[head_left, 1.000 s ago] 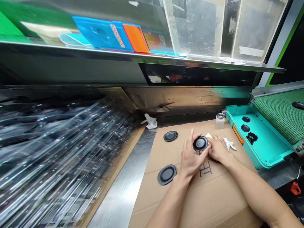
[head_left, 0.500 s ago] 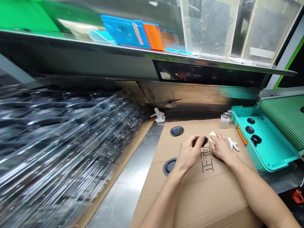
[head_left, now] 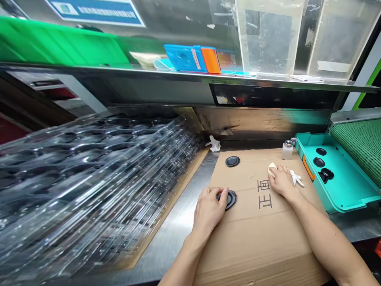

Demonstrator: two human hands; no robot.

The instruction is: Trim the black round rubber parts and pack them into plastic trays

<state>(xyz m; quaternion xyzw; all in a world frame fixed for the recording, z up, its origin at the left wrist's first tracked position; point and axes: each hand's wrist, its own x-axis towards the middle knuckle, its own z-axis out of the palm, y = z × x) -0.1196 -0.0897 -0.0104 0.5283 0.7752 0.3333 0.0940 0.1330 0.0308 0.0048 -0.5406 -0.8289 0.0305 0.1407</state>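
Disc, black with a ring inside its edge, lies on a cardboard sheet, its left side covered by the curled fingers of a person's left hand; whether that hand grips it or merely rests on it cannot be told. To the right, past two dark printed characters, the right hand is closed on a pale pad, low over the cardboard. A second black disc lies flat beyond the first, apart from it, toward the far edge. Just beside the right hand sits a crumpled white cloth, with a white bottle farther back. At right, a turquoise tray holds several black parts, next to a green conveyor belt. Stacked clear plastic trays crowd the left of the metal worktop, while a green bin stands on the shelf above.
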